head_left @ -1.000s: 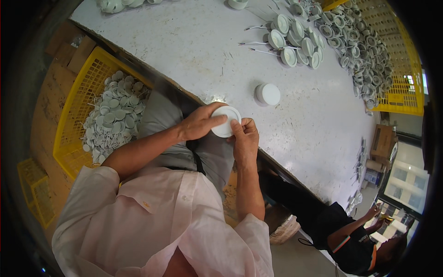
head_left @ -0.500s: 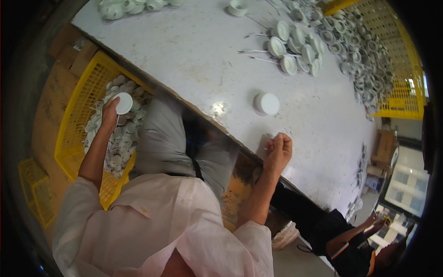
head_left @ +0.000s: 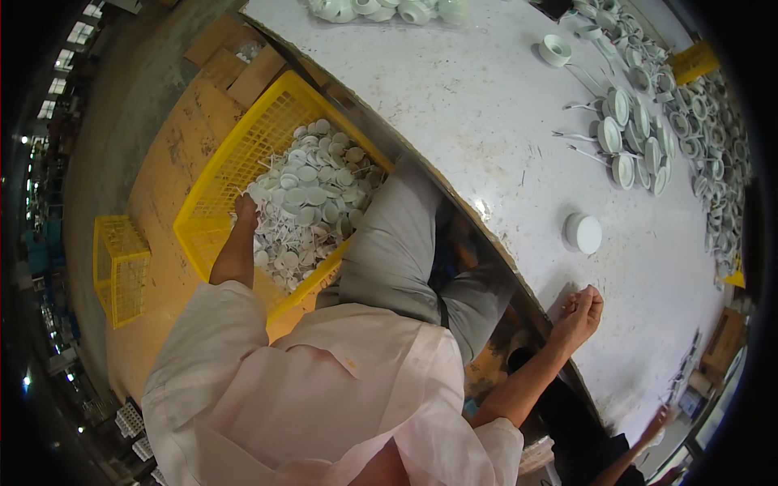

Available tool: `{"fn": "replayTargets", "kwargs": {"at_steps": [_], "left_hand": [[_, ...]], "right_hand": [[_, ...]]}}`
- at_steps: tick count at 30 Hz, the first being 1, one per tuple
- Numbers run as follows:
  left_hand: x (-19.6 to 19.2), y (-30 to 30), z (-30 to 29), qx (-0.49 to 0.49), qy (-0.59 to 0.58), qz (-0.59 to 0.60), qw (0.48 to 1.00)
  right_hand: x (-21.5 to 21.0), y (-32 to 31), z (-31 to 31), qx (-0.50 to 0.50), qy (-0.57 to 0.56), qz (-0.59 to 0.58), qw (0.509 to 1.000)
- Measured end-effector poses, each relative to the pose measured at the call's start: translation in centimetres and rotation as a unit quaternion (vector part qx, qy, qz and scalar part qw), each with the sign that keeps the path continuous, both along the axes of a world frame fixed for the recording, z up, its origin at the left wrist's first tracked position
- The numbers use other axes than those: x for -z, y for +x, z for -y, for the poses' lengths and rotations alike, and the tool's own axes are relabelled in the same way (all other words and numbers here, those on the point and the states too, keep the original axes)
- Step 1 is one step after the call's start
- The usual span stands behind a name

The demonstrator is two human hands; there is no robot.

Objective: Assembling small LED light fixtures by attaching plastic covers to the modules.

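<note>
My left hand (head_left: 246,212) is low at the left side of a large yellow basket (head_left: 194,223), its fingers bunched against a heap of white round discs with thin wires (head_left: 304,194). What the fingertips hold, if anything, does not show. Over the near edge of the white table (head_left: 454,105) is my right hand (head_left: 580,311), fingers pinched together; anything in the pinch is too small to name. Beyond it a white round puck-like piece (head_left: 585,233) lies on the table, apart from the hand.
Several white round fittings with wires (head_left: 632,142) lie grouped farther up the table, near a single white ring (head_left: 555,50). A big heap of similar rings (head_left: 713,154) fills the far right. Bagged white cups (head_left: 389,10) lie at the top. A smaller yellow basket (head_left: 121,271) stands left.
My left hand has gone from holding a white disc above the basket to down in the heap. The view has swung left. My right hand stays pinched near the table edge.
</note>
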State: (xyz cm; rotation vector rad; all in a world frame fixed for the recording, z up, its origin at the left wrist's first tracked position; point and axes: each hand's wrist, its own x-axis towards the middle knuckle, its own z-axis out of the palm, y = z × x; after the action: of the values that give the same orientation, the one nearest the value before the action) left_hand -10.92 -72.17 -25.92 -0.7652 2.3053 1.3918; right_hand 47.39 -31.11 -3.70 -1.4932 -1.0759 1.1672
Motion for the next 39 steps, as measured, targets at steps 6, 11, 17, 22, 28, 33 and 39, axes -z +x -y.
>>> {"fn": "replayTargets", "kwargs": {"at_steps": [6,11,17,22,28,33,39], "left_hand": [[4.5,4.8,-2.6,0.283,0.024,-0.021,0.958],[5.6,10.0,-8.0,0.393,0.047,0.001,0.918],[2.2,14.2,-14.0,0.445,0.102,-0.005,0.89],[-2.3,15.1,-17.0,0.448,0.11,-0.06,0.885],[-7.5,18.4,-20.0,0.475,0.183,-0.114,0.853],[-16.2,25.3,-22.6,0.558,0.27,-0.061,0.782],[-21.9,34.8,-28.5,0.661,0.421,0.137,0.606]], "right_hand": [[-0.4,0.3,0.7,0.036,0.014,0.059,0.998],[0.5,0.5,1.5,0.006,0.042,-0.001,0.999],[-0.2,9.0,-0.1,0.193,0.16,0.378,0.891],[0.7,20.3,-5.7,0.244,0.14,0.607,0.744],[0.6,21.6,-10.7,0.167,-0.035,0.558,0.812],[1.9,20.5,-9.1,0.17,0.005,0.513,0.842],[0.7,12.2,-2.6,0.108,0.096,0.226,0.963]]}}
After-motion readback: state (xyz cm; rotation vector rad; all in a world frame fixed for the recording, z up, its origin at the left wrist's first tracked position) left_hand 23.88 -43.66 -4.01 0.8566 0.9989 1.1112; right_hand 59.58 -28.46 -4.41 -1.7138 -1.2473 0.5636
